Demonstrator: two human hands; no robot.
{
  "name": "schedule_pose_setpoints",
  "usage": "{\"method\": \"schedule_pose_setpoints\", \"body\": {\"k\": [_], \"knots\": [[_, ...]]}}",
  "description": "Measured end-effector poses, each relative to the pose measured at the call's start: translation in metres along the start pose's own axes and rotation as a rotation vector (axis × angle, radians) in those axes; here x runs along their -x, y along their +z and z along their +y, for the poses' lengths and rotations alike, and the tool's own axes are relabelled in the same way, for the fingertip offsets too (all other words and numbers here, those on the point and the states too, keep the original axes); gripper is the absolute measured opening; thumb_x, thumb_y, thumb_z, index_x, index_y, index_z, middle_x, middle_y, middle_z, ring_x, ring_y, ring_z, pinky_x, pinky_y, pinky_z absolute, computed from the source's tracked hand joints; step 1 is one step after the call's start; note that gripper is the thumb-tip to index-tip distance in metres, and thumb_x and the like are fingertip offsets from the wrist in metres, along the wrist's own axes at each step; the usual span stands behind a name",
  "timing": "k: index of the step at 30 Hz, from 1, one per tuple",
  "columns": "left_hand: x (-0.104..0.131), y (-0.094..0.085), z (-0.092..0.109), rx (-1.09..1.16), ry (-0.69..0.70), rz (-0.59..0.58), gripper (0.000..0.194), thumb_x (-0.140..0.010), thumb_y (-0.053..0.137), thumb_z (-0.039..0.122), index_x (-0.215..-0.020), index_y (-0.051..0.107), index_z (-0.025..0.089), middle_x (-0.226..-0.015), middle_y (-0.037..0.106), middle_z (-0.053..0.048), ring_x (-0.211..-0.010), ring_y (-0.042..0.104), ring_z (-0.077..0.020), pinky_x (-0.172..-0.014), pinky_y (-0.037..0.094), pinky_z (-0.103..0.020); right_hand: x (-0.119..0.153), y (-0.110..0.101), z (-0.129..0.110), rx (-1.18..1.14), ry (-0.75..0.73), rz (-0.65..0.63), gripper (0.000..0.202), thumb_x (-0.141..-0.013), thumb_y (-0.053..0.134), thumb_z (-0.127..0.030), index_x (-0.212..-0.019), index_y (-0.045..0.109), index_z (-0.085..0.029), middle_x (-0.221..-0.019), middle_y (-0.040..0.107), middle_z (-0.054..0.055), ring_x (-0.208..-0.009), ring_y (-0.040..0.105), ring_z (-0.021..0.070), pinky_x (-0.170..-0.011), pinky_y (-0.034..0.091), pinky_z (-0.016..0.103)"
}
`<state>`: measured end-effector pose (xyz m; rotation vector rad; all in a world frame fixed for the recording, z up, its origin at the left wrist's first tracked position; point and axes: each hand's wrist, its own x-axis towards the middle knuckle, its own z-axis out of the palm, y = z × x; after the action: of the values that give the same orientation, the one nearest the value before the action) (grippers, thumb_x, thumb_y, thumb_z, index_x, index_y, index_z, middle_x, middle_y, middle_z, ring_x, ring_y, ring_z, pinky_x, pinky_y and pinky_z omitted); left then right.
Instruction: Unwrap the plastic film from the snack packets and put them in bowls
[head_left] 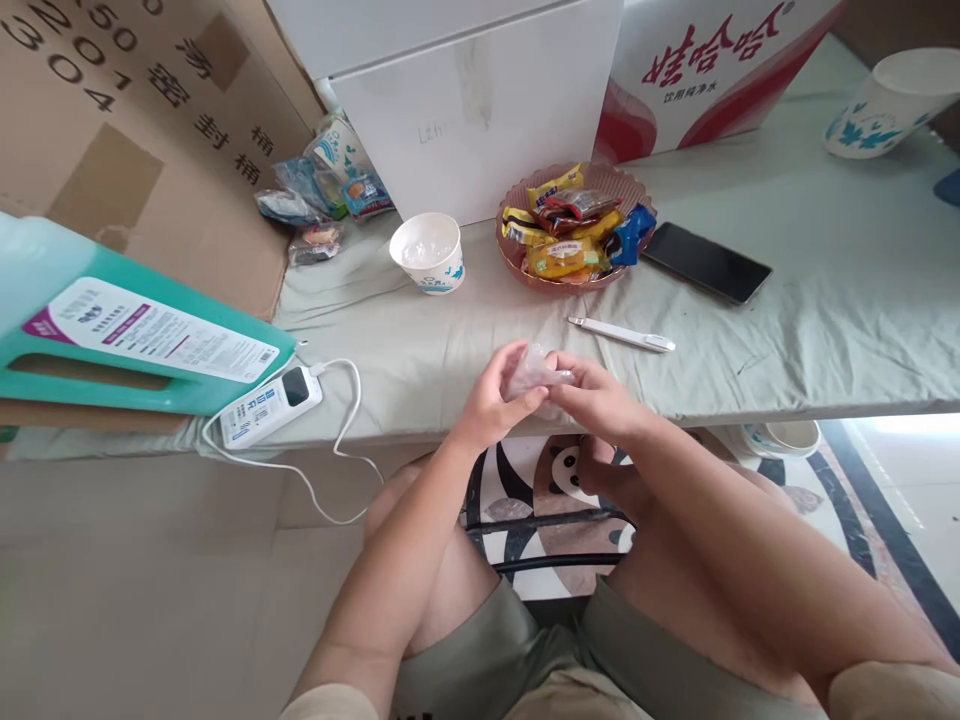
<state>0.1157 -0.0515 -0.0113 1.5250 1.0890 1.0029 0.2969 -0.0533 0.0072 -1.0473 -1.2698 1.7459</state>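
Both of my hands meet at the front edge of the cloth-covered table, closed around a crumpled, translucent plastic film (534, 370). My left hand (495, 400) grips its left side, with the thumb pressed along the bottom. On the other side, the fingers of my right hand (596, 398) pinch its right end. Just beyond my right hand lies a white utility knife (622, 334). A paper cup (427, 255) with clear plastic inside stands farther back on the left. Behind my hands sits a pink bowl (517, 268) of wrapped snacks (566, 255).
A black phone (709, 262) lies right of the bowl. At left are a green jug (142, 320), a white power bank (271, 408) with a cable (356, 400), and a cardboard box (180, 190). White boxes (480, 120) line the back. Another paper cup (889, 105) stands far right.
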Motion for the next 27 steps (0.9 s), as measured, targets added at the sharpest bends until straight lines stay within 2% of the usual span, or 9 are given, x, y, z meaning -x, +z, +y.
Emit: {"method": "schedule_pose_setpoints", "body": {"k": [2,3,7,10,12,15,19,23,27], "knots": [[-0.002,0.0,0.001,0.093,-0.111,-0.077,0.053,-0.076,0.079,0.051,-0.117,0.069,0.019,-0.11,0.073,-0.009,-0.098,0.069,-0.0235,-0.083,0.056,-0.032,0.001,0.002,-0.001,-0.098,-0.037,-0.066,0.018,-0.076,0.07,-0.034,-0.081,0.057,-0.022,-0.077,0.061,-0.002,-0.073,0.057,0.0136,-0.071,0.045,0.029],[-0.004,-0.002,0.0,0.098,-0.144,-0.06,0.047,-0.076,0.08,0.047,-0.113,0.071,0.019,-0.105,0.074,-0.007,-0.093,0.069,-0.0222,-0.081,0.055,-0.031,0.001,0.002,0.0,-0.119,-0.047,-0.061,0.016,-0.075,0.069,-0.032,-0.084,0.06,-0.022,-0.082,0.063,-0.001,-0.078,0.06,0.0143,-0.075,0.047,0.029],[-0.01,-0.021,-0.004,-0.04,-0.16,0.231,0.025,-0.07,0.075,0.025,-0.095,0.075,0.019,-0.098,0.073,-0.004,-0.092,0.068,-0.0203,-0.081,0.054,-0.029,-0.004,-0.007,0.002,-0.026,-0.004,0.115,0.022,-0.075,0.067,-0.035,-0.093,0.066,-0.023,-0.101,0.069,0.003,-0.095,0.066,0.0181,-0.084,0.049,0.032],[-0.013,-0.039,-0.007,-0.095,-0.139,0.429,0.028,-0.065,0.073,0.021,-0.093,0.07,0.02,-0.092,0.07,-0.002,-0.085,0.066,-0.0175,-0.076,0.052,-0.027,-0.009,-0.013,0.003,0.05,0.046,0.222,0.021,-0.074,0.065,-0.038,-0.087,0.064,-0.022,-0.095,0.067,0.003,-0.09,0.067,0.0187,-0.076,0.048,0.031],[-0.018,-0.051,-0.006,-0.111,-0.132,0.556,0.031,-0.064,0.073,0.021,-0.093,0.064,0.021,-0.084,0.065,0.001,-0.076,0.062,-0.0143,-0.069,0.049,-0.024,-0.011,-0.015,0.003,0.068,0.047,0.227,0.02,-0.074,0.064,-0.039,-0.084,0.062,-0.022,-0.091,0.066,0.003,-0.085,0.066,0.018,-0.072,0.047,0.03],[-0.032,-0.069,0.005,-0.22,-0.088,0.738,0.024,-0.065,0.072,0.02,-0.081,0.054,0.021,-0.073,0.054,0.005,-0.064,0.05,-0.0105,-0.062,0.041,-0.022,-0.012,-0.014,0.004,0.103,0.041,0.198,0.02,-0.076,0.062,-0.04,-0.084,0.061,-0.022,-0.089,0.065,0.002,-0.083,0.066,0.0175,-0.072,0.045,0.03],[-0.074,-0.091,0.033,-0.578,0.06,0.864,0.023,-0.066,0.068,0.011,-0.069,0.047,0.021,-0.069,0.045,0.005,-0.066,0.044,-0.0117,-0.067,0.04,-0.025,-0.014,-0.014,0.007,0.147,0.031,0.167,0.018,-0.078,0.06,-0.039,-0.083,0.06,-0.022,-0.083,0.065,0.001,-0.079,0.064,0.0168,-0.072,0.043,0.031],[-0.129,-0.106,0.06,-0.921,0.017,0.699,0.019,-0.07,0.062,0.006,-0.074,0.053,0.022,-0.07,0.051,0.003,-0.072,0.053,-0.0159,-0.076,0.046,-0.029,-0.016,-0.014,0.008,0.176,0.039,0.155,0.017,-0.079,0.058,-0.038,-0.082,0.058,-0.022,-0.078,0.064,0.0,-0.077,0.063,0.0169,-0.07,0.043,0.03],[-0.173,-0.116,0.064,-1.244,-0.185,0.368,0.023,-0.076,0.061,0.012,-0.096,0.069,0.018,-0.096,0.073,-0.008,-0.099,0.066,-0.026,-0.095,0.049,-0.037,-0.015,-0.014,0.005,0.181,0.061,0.145,0.017,-0.078,0.057,-0.038,-0.082,0.058,-0.022,-0.08,0.064,0.0,-0.078,0.063,0.0173,-0.071,0.043,0.03]]}}
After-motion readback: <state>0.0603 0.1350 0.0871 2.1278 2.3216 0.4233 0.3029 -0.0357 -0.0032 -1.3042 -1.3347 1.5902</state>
